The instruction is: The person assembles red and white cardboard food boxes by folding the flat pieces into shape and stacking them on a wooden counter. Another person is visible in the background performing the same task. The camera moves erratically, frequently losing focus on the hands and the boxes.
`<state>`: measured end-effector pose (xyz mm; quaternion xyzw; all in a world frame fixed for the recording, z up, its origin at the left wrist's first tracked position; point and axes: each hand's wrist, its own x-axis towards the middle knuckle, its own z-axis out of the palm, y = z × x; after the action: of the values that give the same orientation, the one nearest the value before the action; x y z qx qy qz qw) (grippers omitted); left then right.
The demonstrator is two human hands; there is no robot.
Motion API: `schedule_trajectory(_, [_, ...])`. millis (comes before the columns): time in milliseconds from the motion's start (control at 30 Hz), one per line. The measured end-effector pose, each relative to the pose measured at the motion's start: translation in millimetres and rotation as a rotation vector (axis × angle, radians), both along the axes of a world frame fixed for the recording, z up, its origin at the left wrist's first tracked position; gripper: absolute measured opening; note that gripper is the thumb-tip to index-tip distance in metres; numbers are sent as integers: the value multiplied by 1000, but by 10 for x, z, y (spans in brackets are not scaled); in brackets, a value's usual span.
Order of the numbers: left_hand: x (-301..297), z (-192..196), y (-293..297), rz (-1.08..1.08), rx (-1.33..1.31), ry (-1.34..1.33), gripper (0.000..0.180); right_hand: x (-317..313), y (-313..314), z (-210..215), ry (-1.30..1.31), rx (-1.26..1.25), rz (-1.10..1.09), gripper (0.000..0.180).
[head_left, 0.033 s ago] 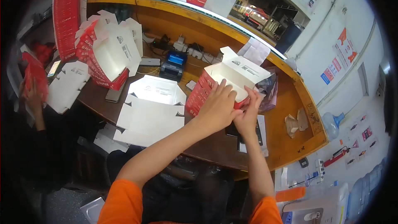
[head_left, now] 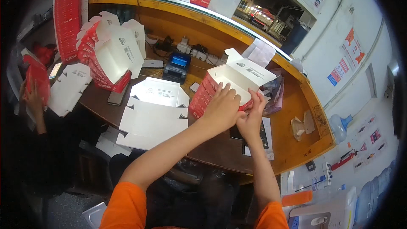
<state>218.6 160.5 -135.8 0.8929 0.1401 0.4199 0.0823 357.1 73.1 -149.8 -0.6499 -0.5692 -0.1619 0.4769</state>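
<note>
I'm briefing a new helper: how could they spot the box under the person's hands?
Inside the curved wooden counter, find the blue-and-black device. To its right stands an open red box, white inside, its lid raised. Unlike the nested boxes and the spread-out white box to the left, it alone has the orange-sleeved person's left hand and right hand on it.

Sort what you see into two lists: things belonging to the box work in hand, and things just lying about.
In the work:
left hand and right hand, both on the open box
apparently also the unfolded white carton and nested open boxes

Lying about:
blue-and-black device
brown paper packaging
large blue bottle
</note>
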Motion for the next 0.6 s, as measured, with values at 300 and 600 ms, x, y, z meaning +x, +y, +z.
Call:
schedule_trajectory(300, [13, 48, 161, -80, 134, 170, 22, 124, -326, -49, -350, -174, 101, 37])
schedule_trajectory(600, [-51, 114, 200, -95, 183, 192, 22, 83, -254, 54, -217, -190, 131, 11])
